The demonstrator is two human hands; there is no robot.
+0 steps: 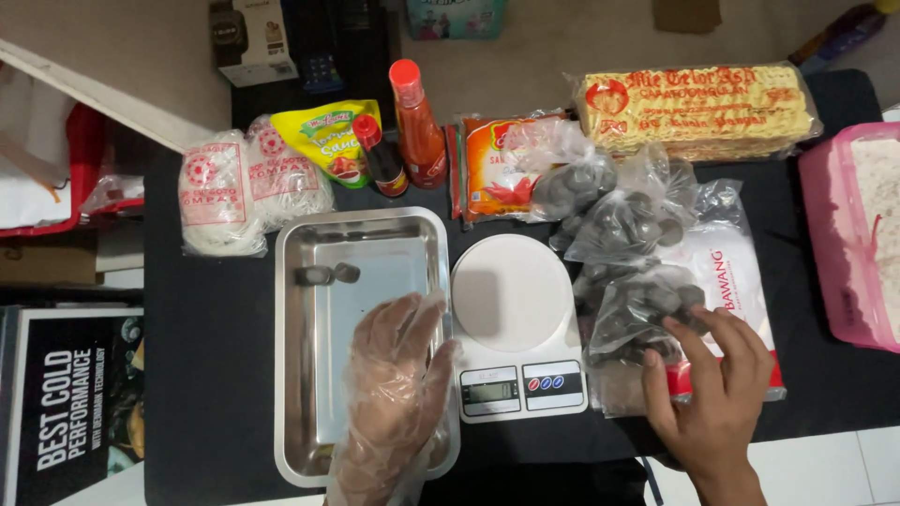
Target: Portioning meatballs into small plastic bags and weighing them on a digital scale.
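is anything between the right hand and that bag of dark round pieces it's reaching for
Nothing visible. The bare right hand already has its fingertips on the nearest clear bag of dark round pieces, right of the white kitchen scale. The gloved left hand rests in the steel tray, apart from it.

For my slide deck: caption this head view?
Gloved left hand over steel tray; bare right hand touching bagged dark pieces.

Home food-preparation spot, black cloth-covered table point(216, 375) on tiled floor, white digital kitchen scale point(514, 323) at its middle, red-capped sauce bottles point(417, 126) and packaged yellow noodles point(694, 108) lined its far edge
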